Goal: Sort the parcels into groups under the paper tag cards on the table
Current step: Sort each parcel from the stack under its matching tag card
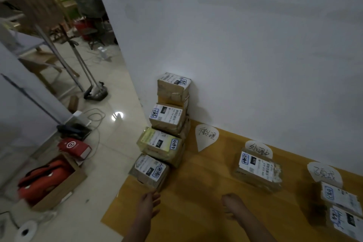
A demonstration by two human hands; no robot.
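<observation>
Hands sit lowest in the view, both over the yellow-brown table (196, 192). The left hand (151, 202) has its fingers straight and relaxed and holds nothing; its fingertips are just beside the nearest parcel (150, 170), though I cannot tell if they touch. The right hand (233, 208), somewhat blurred, lies loose and empty, well apart from any package.

At the right edge two labelled parcels, a near one (345, 222) and a farther one (339, 196), lie below the right tag card (324, 172). A single taped parcel (257, 167) lies below the middle tag card (259, 148), covering its lower edge. The left tag card (206, 136) has bare table beneath it.

Along the table's left edge the unsorted row runs back from the nearest parcel: a yellow-wrapped parcel (161, 146), then a brown parcel (167, 117), then the top parcel (173, 85) against the white wall (235, 45).

On the floor at left stands a cardboard box (59, 188) holding red items.
</observation>
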